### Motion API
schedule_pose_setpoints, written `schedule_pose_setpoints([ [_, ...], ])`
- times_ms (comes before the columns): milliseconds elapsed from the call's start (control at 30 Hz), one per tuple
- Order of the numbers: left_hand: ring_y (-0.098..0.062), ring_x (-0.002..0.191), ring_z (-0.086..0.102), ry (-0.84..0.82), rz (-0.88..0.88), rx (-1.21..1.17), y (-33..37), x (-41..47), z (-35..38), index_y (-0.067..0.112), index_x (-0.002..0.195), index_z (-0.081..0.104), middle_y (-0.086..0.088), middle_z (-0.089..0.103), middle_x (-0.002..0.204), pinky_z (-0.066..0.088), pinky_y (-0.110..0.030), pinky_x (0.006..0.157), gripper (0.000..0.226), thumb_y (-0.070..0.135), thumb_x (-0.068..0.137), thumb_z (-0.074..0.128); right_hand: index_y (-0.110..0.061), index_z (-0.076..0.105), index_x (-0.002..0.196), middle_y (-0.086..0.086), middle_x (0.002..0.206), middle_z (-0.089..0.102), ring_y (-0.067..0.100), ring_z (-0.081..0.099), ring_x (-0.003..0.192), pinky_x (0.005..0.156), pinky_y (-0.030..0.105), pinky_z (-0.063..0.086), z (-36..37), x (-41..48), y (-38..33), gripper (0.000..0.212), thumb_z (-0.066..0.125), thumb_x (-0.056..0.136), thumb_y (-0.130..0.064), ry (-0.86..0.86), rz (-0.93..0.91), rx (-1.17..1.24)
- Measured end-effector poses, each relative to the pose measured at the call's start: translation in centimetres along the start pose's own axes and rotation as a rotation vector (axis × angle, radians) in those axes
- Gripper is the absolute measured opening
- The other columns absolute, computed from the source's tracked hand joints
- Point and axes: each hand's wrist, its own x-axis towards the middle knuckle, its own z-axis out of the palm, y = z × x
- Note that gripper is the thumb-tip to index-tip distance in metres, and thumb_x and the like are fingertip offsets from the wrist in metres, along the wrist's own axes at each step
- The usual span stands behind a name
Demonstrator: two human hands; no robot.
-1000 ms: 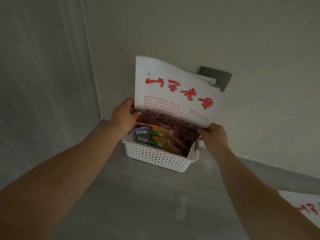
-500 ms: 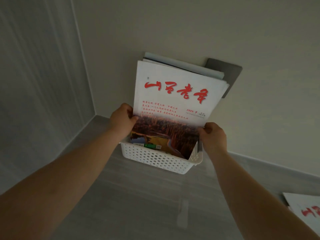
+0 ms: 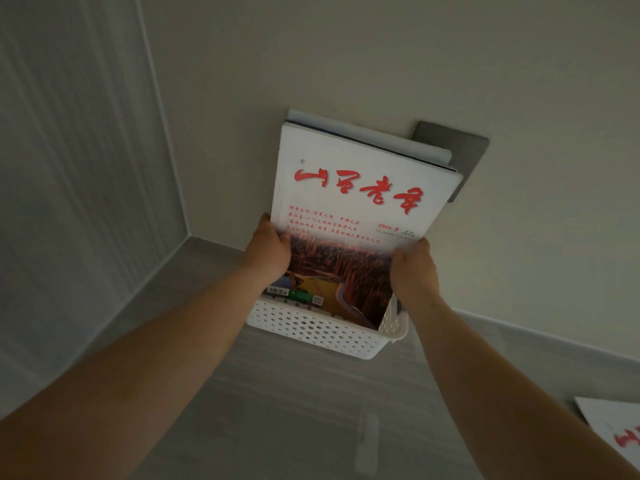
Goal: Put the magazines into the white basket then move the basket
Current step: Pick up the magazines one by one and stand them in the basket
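Gripping the front magazine (image 3: 356, 209) by its side edges, your left hand (image 3: 268, 251) and right hand (image 3: 412, 268) curl fingers round it. Its lower end sits inside the white basket (image 3: 311, 327) on the floor (image 3: 277, 410), against the wall (image 3: 381, 64), further magazines (image 3: 363, 133) stacked behind. A loose magazine (image 3: 616, 434) lies well apart.

The front magazine (image 3: 360, 209) that I hold carries four large red brush-script characters across its white cover, a small ® mark above the first one, and the issue number "2025 9" in red at lower right. The short red lines of Chinese text beneath the title are too small to read. A second magazine (image 3: 620, 434) at lower right shows part of a similar red script – cut off by the frame edge.
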Motion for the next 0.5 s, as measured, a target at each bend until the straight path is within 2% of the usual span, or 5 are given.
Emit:
schedule_pose_setpoints([
  [67,-0.030,0.127,0.041,0.021,-0.035,-0.035,0.3,0.1,0.3,0.007,0.130,0.031,-0.015,0.044,0.137,0.037,-0.039,0.102,0.036,0.013,0.094,0.032,-0.008,0.033,0.127,0.015,0.128,0.052,0.035,0.052,0.112,0.086,0.040,0.044,0.4,0.0,-0.3,0.036,0.031,0.091,-0.007,-0.007,0.018,0.056],
  [167,-0.031,0.122,0.045,0.071,-0.036,0.011,0.4,0.4,0.3,0.004,0.128,0.035,-0.017,0.047,0.134,0.039,-0.034,0.092,0.036,0.019,0.096,0.029,-0.008,0.036,0.125,0.016,0.125,0.054,0.035,0.053,0.109,0.082,0.038,0.043,0.2,0.1,-0.2,0.034,0.030,0.092,-0.008,0.018,-0.002,0.047],
  [300,-0.033,0.114,0.051,0.075,-0.022,0.113,0.0,1.0,0.3,0.001,0.124,0.039,-0.021,0.052,0.127,0.036,-0.030,0.078,0.039,0.025,0.096,0.026,-0.009,0.039,0.124,0.014,0.121,0.057,0.033,0.055,0.105,0.073,0.030,0.037,-0.5,0.6,-0.1,0.031,0.031,0.094,-0.013,0.087,-0.099,0.030],
  [433,-0.033,0.115,0.050,-0.009,-0.021,0.184,-0.3,1.6,-0.2,0.003,0.123,0.041,-0.020,0.053,0.126,0.034,-0.030,0.080,0.044,0.031,0.096,0.023,-0.011,0.037,0.127,0.014,0.123,0.057,0.031,0.055,0.106,0.076,0.032,0.039,-1.1,0.6,0.3,0.034,0.032,0.094,-0.015,0.049,-0.139,0.000],
  [500,-0.032,0.116,0.050,-0.020,-0.021,0.178,-0.4,1.4,-0.3,0.004,0.125,0.041,-0.019,0.053,0.128,0.036,-0.030,0.081,0.044,0.033,0.095,0.026,-0.012,0.033,0.131,0.013,0.128,0.054,0.032,0.053,0.112,0.084,0.035,0.043,-1.5,0.6,0.4,0.039,0.037,0.092,-0.014,-0.005,-0.126,-0.022],
])
